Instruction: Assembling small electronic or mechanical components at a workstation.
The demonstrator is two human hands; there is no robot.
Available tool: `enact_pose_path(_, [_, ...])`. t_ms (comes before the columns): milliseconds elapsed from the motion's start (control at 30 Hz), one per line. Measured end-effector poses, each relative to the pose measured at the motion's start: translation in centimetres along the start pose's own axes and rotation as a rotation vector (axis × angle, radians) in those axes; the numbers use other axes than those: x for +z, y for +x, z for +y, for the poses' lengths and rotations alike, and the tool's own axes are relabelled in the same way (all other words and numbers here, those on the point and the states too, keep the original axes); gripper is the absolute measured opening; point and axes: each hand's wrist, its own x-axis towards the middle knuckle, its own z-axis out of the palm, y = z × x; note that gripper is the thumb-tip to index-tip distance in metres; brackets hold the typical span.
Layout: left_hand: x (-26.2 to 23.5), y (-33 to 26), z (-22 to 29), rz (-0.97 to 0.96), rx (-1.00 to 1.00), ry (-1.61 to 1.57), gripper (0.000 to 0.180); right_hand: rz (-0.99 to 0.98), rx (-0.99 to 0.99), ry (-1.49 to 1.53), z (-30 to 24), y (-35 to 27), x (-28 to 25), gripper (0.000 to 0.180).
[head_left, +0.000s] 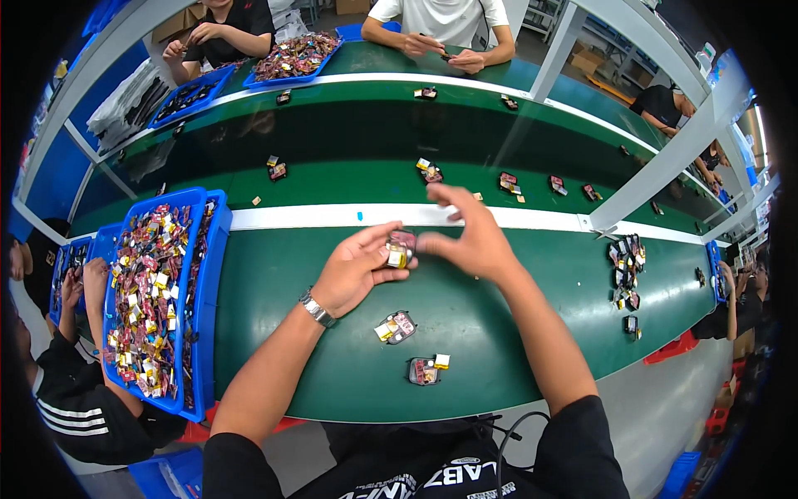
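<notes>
Blue tray (218,249) of small parts at left; parts pile (626,270) right; co-workers across green belt (332,166).

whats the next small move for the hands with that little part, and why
Probably press the yellow piece down into the small dark part: the left hand cradles it from below, and the right hand pinches its edge with thumb and forefinger. Two similar parts already lie on the green table nearer the body.

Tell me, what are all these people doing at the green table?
The person's left hand and right hand hold a small part with a yellow tab over the green table. Two more parts lie nearer them. A blue tray of parts sits on the left. Other people handle small pieces around the table.
</notes>
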Motion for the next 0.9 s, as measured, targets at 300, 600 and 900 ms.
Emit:
enact_pose_path(300, [-0.1,0.3,0.0,0.093,0.136,-0.025,0.043,0.374,0.1,-0.508,9.1,6.7,3.1,0.053])
enact_pose_path(600, [-0.3,0.6,-0.5,0.054,0.112,-0.031,0.035,-0.13,-0.006,-0.096,2.2,-2.8,-1.8,0.053])
enact_pose_path(900, [0.9,0.3,-0.6,0.088,0.104,0.116,0.041,0.09,-0.247,-0.164,-2.1,-3.9,1.2,0.046])
